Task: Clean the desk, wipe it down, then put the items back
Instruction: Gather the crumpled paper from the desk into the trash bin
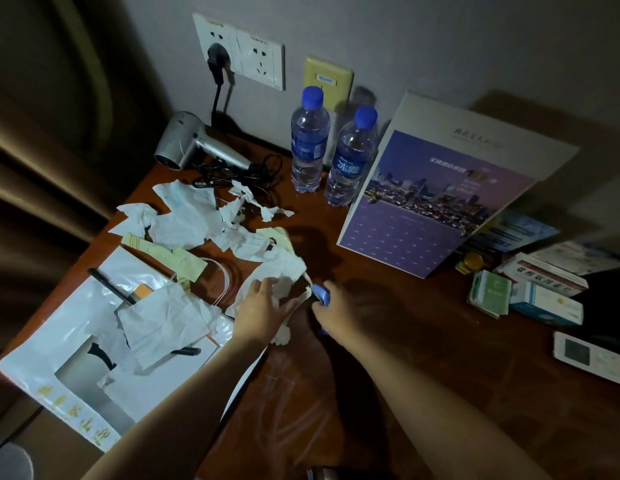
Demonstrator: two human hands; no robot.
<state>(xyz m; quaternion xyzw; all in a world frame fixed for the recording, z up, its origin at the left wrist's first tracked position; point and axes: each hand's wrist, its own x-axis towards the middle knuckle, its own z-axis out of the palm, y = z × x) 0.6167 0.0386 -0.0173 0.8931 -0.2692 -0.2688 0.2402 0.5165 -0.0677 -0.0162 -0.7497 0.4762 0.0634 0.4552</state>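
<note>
Bench (422, 334), dim: I note left hand (263, 308) gripping crumpled tissue (284, 271); right hand (336, 306) pinching small blue object (321, 294), mostly hidden, identity unclear.

The right hand (336, 308) covers most of a small blue object (321, 294), so its kind cannot be told. The left hand (263, 311) hides part of the crumpled tissue (284, 271) in its grip. The calendar board (440, 192) conceals the lower side of one water bottle (350, 161). The bench (422, 341) is cut off at the bottom and right edges. Print on the medicine boxes (540, 277) is too blurred to read.
</note>
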